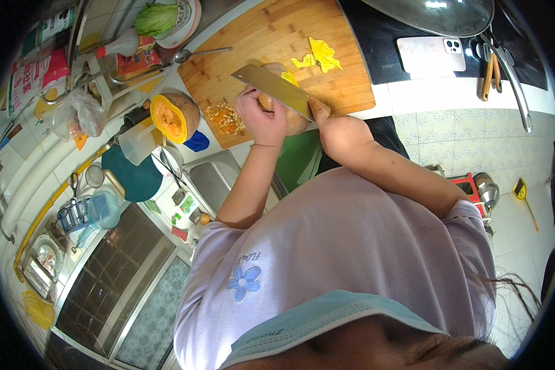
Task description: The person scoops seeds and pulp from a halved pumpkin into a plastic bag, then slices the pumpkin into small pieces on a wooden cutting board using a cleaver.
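Observation:
On a wooden cutting board (259,37) lies a piece of pumpkin (298,124), partly hidden by a cleaver (274,89) and my hands. The cleaver's broad blade slants over the pumpkin. My right hand (340,132) grips the cleaver at its near right end; the handle is mostly hidden. My left hand (263,115) is curled against the pumpkin, close under the blade. A heap of pumpkin seeds and pulp (224,118) sits left of my left hand. Yellow peelings (323,54) lie towards the back right of the board.
A cut pumpkin half (171,118) stands left of the board, near a sink (212,173). A metal spoon (183,56) reaches over the board's left edge. To the right are a phone (431,54) and a lidded pan (439,14). Leafy greens (156,19) lie in a bowl.

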{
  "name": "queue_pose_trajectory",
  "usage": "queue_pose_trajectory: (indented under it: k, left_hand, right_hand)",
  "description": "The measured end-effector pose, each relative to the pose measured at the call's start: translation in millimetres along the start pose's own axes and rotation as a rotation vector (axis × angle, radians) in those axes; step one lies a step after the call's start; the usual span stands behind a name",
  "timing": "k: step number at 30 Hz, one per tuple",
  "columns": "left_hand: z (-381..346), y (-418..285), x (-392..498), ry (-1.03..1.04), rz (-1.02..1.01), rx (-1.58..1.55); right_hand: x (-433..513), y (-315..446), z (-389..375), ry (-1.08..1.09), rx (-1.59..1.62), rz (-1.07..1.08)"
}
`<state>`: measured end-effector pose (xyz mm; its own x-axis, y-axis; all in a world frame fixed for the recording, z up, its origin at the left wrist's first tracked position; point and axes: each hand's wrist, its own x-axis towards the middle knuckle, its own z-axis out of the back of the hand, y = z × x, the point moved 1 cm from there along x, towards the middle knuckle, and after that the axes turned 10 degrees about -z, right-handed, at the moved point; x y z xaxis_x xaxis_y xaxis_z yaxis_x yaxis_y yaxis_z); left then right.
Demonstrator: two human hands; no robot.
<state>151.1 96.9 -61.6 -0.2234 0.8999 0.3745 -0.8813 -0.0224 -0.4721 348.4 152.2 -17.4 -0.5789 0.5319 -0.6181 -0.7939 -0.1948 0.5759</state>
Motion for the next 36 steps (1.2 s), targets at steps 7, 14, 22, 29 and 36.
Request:
queue_pose_trajectory:
  k: [7, 14, 22, 29, 36]
  left_hand:
    - [3, -3, 3, 0.079, -0.012, 0.069]
    - [1, -4, 2, 0.02, -0.033, 0.05]
    - [1, -2, -1, 0.029, 0.0, 0.01]
    - [3, -6, 1, 0.037, -0.028, 0.038]
    - [1, -3, 1, 0.023, -0.025, 0.042]
  right_hand:
    - [10, 15, -13, 0.035, -0.071, -0.061]
    - [39, 17, -4, -0.017, 0.07, -0.079]
    - [2, -6, -5, -0.002, 0.12, -0.003]
    - [20, 3, -2, 0.002, 0.043, -0.023]
    - [35, 17, 6, -0.005, 0.091, -0.059]
